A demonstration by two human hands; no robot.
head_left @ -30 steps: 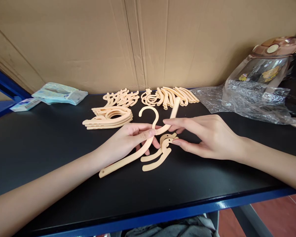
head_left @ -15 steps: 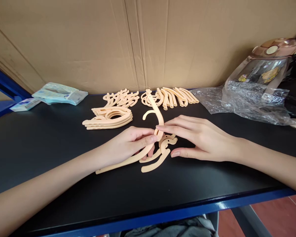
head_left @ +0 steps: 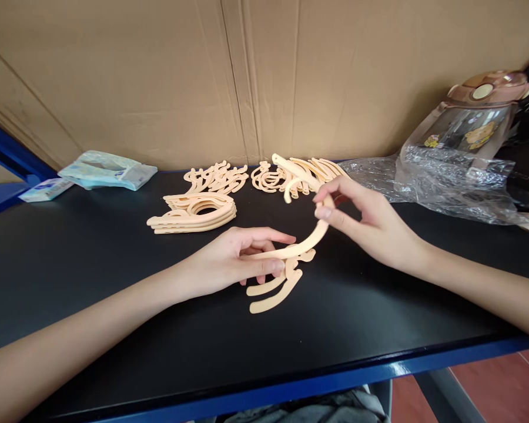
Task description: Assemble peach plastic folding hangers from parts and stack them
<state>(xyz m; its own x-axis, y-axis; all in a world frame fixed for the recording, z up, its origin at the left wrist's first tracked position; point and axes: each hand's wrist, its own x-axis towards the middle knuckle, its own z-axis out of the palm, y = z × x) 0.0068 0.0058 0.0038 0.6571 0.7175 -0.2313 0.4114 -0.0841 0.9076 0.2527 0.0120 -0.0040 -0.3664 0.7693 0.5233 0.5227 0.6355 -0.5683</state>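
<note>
A peach-coloured plastic folding hanger (head_left: 311, 239) is held in both hands above the table, its hook (head_left: 290, 189) and one arm pointing up and away. My right hand (head_left: 364, 214) pinches it near the middle joint between thumb and fingers. Around its other arm lies my left hand (head_left: 235, 255), thumb in front and fingers behind; the arm's end is hidden by that hand. Loose curved hanger pieces (head_left: 275, 296) lie on the black table just below, partly covered by the held hanger and the left fingers.
Folded hangers are stacked (head_left: 194, 220) at left centre. Behind them lie a pile of small hook pieces (head_left: 218, 176) and further hanger parts (head_left: 267, 179). Blue tissue packs (head_left: 108, 169) sit at the back left; crumpled clear plastic (head_left: 449, 185) and a bottle (head_left: 476, 126) stand right. Cardboard (head_left: 158, 76) closes the back.
The hanger has shifted right and its angle has changed. My right hand has gone from spread fingers to pinching the joint; my left hand now surrounds the arm instead of the joint.
</note>
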